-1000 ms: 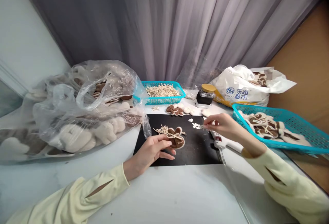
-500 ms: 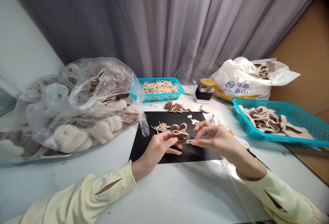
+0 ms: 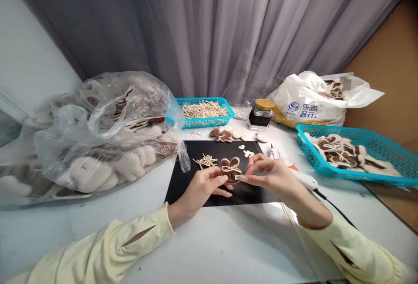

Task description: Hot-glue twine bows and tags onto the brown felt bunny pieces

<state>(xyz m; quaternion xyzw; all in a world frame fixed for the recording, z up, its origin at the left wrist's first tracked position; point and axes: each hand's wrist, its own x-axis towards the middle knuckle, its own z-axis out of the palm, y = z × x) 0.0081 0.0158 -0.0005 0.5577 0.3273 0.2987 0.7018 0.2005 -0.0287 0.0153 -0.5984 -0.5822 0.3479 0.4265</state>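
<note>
My left hand (image 3: 204, 188) is closed on a brown, cream-edged fabric bunny applique (image 3: 231, 163) with a cord bow across it. Between the thumb and forefinger of my right hand (image 3: 269, 175) is a small white label (image 3: 237, 178) with dark lettering. The label lies against the lower right part of the applique. Both hands are above a black mat (image 3: 186, 184). Just behind my left hand, a small pile of cord bows (image 3: 205, 161) rests on the mat. More white labels (image 3: 248, 154) lie behind my right hand.
A clear bag (image 3: 98, 145) of fabric pieces fills the left side. At the back stand a teal basket (image 3: 204, 123) of bows, a jar (image 3: 260, 116) and a white bag (image 3: 307, 101). A teal basket (image 3: 329, 168) and a white corded tool (image 3: 305, 180) are at right.
My right hand has moved slightly left, bringing the label from beside the applique onto its lower right part. My left hand still holds the applique.
</note>
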